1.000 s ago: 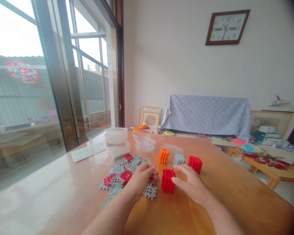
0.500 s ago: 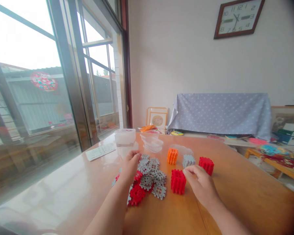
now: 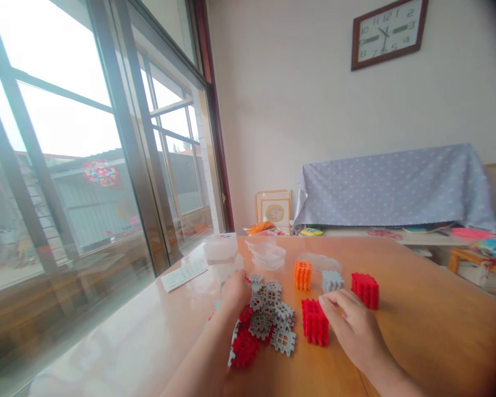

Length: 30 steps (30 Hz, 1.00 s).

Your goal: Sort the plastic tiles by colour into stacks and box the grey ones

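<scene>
My left hand (image 3: pixel 236 291) reaches over the upper left of a pile of grey toothed square pieces (image 3: pixel 261 324) and red ones (image 3: pixel 244 346). Its fingers are closed, with a bit of red at the fingertips; what they hold is mostly hidden. My right hand (image 3: pixel 349 320) has its fingers bent together beside the upper right edge of a near red block stack (image 3: pixel 314 325); anything between them is too small to tell. Behind stand an orange stack (image 3: pixel 303 275) and a light grey stack (image 3: pixel 333 281). Another red stack (image 3: pixel 365 290) is to the right.
Clear plastic boxes (image 3: pixel 220 248) and stacked clear trays (image 3: pixel 268 256) stand at the table's back left, near a printed sheet (image 3: pixel 184 275). A clear lid (image 3: pixel 320 262) lies behind the stacks. Windows line the left side.
The view has shifted, so the table and its objects appear lower and further right. Red now shows at my left fingertips. My right hand stays by the near red stack.
</scene>
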Available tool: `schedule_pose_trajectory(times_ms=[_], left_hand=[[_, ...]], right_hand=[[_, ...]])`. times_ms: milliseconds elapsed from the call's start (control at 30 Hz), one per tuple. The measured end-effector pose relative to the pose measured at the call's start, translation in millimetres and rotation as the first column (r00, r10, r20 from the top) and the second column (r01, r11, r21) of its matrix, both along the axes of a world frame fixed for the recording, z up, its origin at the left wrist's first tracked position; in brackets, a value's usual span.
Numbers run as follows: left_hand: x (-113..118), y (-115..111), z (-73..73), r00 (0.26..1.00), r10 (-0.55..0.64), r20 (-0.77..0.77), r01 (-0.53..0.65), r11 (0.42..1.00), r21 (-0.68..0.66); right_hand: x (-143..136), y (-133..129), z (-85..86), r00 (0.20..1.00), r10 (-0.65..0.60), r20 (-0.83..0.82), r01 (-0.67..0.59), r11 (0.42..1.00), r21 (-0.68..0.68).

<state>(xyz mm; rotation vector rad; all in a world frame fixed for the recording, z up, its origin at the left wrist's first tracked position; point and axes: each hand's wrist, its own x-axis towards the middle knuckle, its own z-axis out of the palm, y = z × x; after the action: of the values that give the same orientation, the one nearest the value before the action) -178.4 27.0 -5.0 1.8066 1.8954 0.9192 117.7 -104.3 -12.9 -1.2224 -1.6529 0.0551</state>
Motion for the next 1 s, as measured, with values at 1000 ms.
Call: schedule_pose_trajectory(times_ms=[1000], left_hand=[[72.6, -118.7, 44.9, 0.402, -0.228, 0.887, 0.387, 0.92, 0.061]], right_hand=[[-11.1, -19.1, 26.2, 0.954, 0.098, -0.285, -0.084, 0.995, 0.062]])
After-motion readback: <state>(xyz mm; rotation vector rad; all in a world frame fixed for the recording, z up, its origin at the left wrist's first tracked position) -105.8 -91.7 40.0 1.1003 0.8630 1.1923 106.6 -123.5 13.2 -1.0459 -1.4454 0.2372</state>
